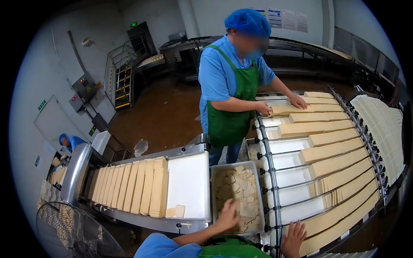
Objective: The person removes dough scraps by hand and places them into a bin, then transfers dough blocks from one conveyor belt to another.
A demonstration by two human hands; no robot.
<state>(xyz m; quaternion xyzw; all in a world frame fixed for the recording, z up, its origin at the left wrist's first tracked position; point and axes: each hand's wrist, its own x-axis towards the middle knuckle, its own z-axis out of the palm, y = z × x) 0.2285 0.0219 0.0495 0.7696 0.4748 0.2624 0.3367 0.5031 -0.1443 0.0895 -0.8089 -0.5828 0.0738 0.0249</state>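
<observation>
Near centre, btwn the two conveyors, a grey bin is sitting full of pale broken pcs, and the left hand is hovering right over them! Fingers are spreading loosely, slightly blurred; can't tell if the tips are touching any pcs. Over on the near right, the right hand is spreading its fingers too, palm down, resting at the left end of the near stacks, just beside the metal rail. More long stacks are lying in rows beyond, w/ thin rods running btwn them and white bed showing at their left ends.

Far side now: a co-wkr w/ blue cap and green apron is leaning over the far stack, one hand pressing on top, the other gripping at its left end. Left of the bin, tall stacks are standing packed side by side on a white belt, w/ a couple of loose slices lying at the near edge. Far right, a slatted white conveyor is sloping away past the rows.
</observation>
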